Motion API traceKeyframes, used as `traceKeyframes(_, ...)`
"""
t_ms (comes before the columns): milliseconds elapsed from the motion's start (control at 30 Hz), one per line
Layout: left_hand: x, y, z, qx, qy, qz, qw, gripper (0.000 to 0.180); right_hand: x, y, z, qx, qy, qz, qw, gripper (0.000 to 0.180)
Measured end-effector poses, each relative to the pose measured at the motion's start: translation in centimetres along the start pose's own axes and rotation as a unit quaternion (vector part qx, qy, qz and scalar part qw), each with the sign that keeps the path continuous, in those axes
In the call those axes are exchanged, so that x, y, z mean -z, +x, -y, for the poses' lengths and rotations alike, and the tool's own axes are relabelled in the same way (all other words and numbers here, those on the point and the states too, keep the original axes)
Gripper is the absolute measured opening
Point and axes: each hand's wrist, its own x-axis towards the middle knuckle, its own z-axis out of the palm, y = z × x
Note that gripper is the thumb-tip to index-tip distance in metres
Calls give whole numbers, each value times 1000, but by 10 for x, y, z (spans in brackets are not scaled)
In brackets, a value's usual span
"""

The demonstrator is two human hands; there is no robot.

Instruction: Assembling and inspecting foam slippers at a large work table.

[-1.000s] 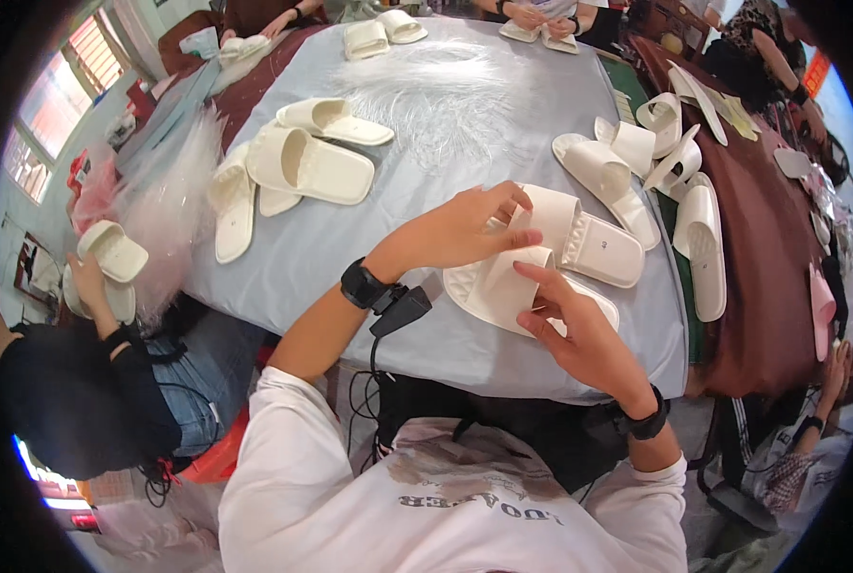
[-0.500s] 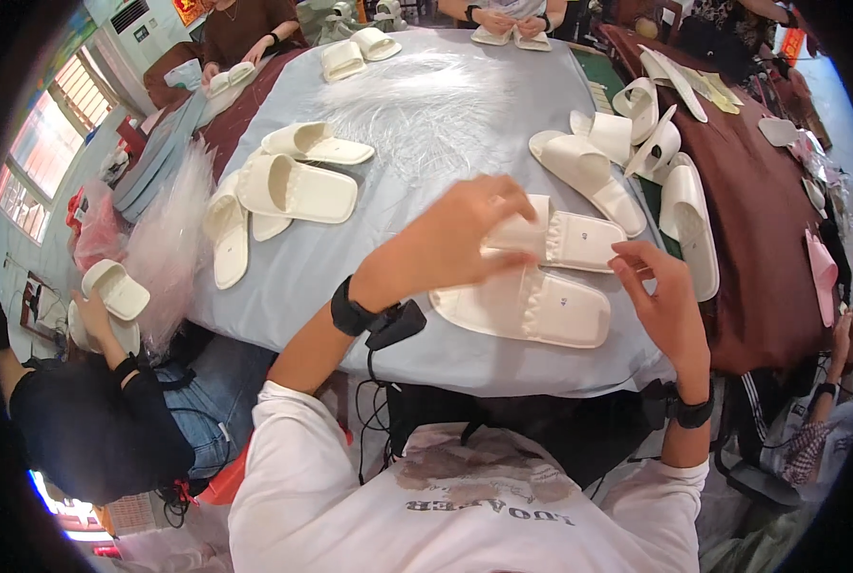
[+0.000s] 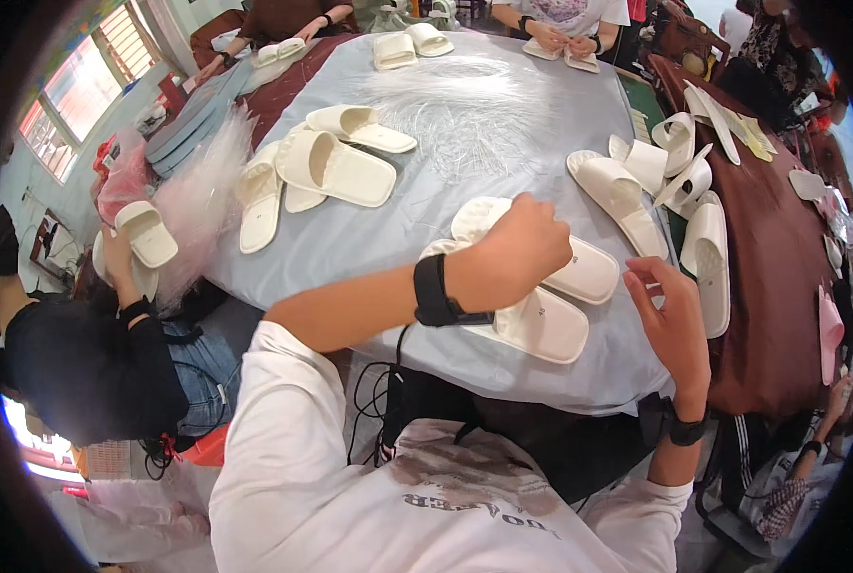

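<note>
Two white slippers lie side by side on the pale blue tablecloth (image 3: 426, 224) in front of me, the far slipper (image 3: 591, 274) and the near slipper (image 3: 544, 327). My left hand (image 3: 517, 250), with a black watch at its wrist, is curled over the strap end of the far slipper and grips it. My right hand (image 3: 672, 323) hovers just right of the pair near the table's edge, fingers spread, holding nothing I can see.
More white slippers lie at the left (image 3: 336, 169) and the right (image 3: 627, 196). A heap of thin clear strands (image 3: 489, 110) sits mid-table. A person at the left holds a slipper (image 3: 146, 234). Others work across the table. A brown-covered table (image 3: 780, 277) adjoins on the right.
The two slippers went from held up between both hands to lying flat on the cloth. My right hand let go and drew back to the right; my left hand stayed on them.
</note>
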Motion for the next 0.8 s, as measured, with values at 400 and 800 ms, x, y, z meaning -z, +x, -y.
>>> traceKeyframes(400,94,-95,172,137,89,-69,984,18,15,-1,-36,-12,1,-15,1000,17)
traceKeyframes(800,-10,-164,300,191,296,49,934,16,36,-4,1,31,-18,-54,998,14)
